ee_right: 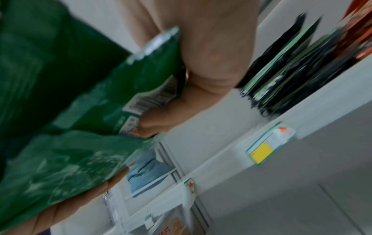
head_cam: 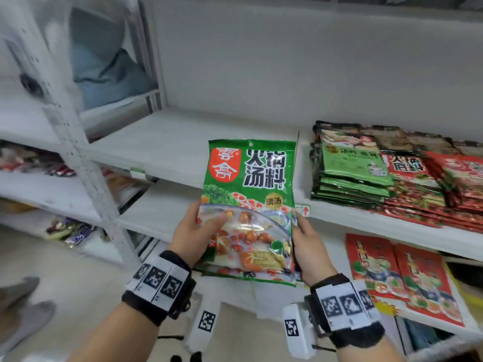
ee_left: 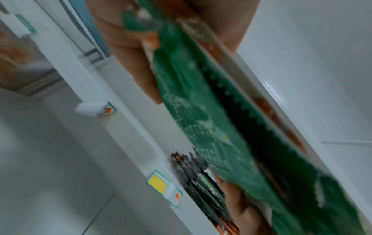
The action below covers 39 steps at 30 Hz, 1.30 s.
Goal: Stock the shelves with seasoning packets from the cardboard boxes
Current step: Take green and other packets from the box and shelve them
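Observation:
A stack of green seasoning packets (head_cam: pixel 249 205) stands upright in both my hands, in front of the white middle shelf (head_cam: pixel 167 145). My left hand (head_cam: pixel 194 235) grips its lower left edge, thumb across the front. My right hand (head_cam: pixel 308 246) grips the lower right edge. In the left wrist view the green packets (ee_left: pixel 201 114) show edge-on, with my left hand's fingers (ee_left: pixel 138 68) behind them. The right wrist view shows the packets' green back (ee_right: pixel 84 120) with a barcode, held by my right hand's fingers (ee_right: pixel 211 55).
On the same shelf to the right lie stacks of green packets (head_cam: pixel 352 176) and red packets (head_cam: pixel 428 189). More red packets (head_cam: pixel 400 275) lie on the shelf below. A grey shelf upright (head_cam: pixel 78 163) stands at the left. Price tags (head_cam: pixel 303 210) hang on the shelf edge.

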Tool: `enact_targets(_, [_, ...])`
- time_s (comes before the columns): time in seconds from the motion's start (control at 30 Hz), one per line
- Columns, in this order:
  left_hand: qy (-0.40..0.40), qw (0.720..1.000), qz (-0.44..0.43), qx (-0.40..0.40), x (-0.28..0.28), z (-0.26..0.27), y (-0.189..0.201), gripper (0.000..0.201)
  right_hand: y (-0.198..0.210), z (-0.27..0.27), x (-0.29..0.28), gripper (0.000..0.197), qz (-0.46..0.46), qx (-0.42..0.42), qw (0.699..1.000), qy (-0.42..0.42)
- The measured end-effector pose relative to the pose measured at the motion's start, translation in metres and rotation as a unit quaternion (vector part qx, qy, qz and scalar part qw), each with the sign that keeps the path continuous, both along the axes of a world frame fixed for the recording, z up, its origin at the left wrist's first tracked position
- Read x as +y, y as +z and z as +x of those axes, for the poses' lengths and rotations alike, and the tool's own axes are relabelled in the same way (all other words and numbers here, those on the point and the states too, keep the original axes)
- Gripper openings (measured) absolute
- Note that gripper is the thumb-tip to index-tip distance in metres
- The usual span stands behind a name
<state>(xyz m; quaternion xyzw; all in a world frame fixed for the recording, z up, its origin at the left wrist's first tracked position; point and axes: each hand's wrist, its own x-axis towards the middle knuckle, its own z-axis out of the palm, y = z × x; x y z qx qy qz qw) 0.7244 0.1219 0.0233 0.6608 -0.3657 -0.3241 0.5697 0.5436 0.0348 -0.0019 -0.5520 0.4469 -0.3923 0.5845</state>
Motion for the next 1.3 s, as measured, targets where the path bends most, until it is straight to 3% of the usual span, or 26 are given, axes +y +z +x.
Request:
enact_targets(0.17, [0.054, 0.997, 0.050, -0.028, -0.020, 0.065, -0.021, 0.015, -0.006, 0.062, -0.019, 0.026, -0.067, 0.019, 0.997, -0.028])
enact_targets(0.3, [0.073, 0.994, 0.047, -0.068, -0.068, 0.103, -0.020, 0.023, 0.000, 0.091, -0.069, 0.022, -0.087, 0.011, 0.995, -0.054])
enact_targets(0.43, [0.075, 0.992, 0.036, -0.092, -0.128, 0.127, -0.009, 0.007, 0.011, 0.114, -0.133, 0.024, -0.091, 0.008, 0.994, -0.054])
enact_targets(0.57, [0.090, 0.989, 0.048, -0.108, -0.184, 0.149, 0.000, 0.026, 0.017, 0.141, -0.198, 0.017, -0.081, 0.024, 0.995, -0.056])
enact_targets(0.73, [0.077, 0.989, 0.062, -0.111, -0.236, 0.179, -0.006, 0.012, 0.014, 0.173, -0.260, 0.025, -0.009, 0.029, 0.995, -0.094])
enact_targets(0.93, [-0.041, 0.990, 0.061, -0.122, -0.345, 0.188, -0.002, 0.015, 0.024, 0.163, -0.337, 0.023, 0.026, 0.080, 0.984, -0.155])
enact_targets(1.03, [-0.152, 0.971, 0.070, -0.168, -0.395, 0.175, -0.005, 0.030, 0.023, 0.145, -0.364, 0.033, 0.027, 0.215, 0.959, -0.182])
enact_targets(1.1, [-0.198, 0.963, 0.088, -0.164, -0.420, 0.162, -0.010, 0.029, 0.023, 0.134, -0.373, 0.032, 0.026, 0.291, 0.937, -0.190])
enact_targets(1.2, [-0.256, 0.949, 0.111, -0.145, -0.444, 0.143, -0.019, 0.017, 0.016, 0.127, -0.379, 0.033, 0.066, 0.305, 0.932, -0.183])
enact_targets(1.3, [-0.313, 0.924, 0.116, -0.184, -0.461, 0.133, -0.026, 0.020, 0.003, 0.122, -0.383, 0.023, 0.071, 0.288, 0.929, -0.221])
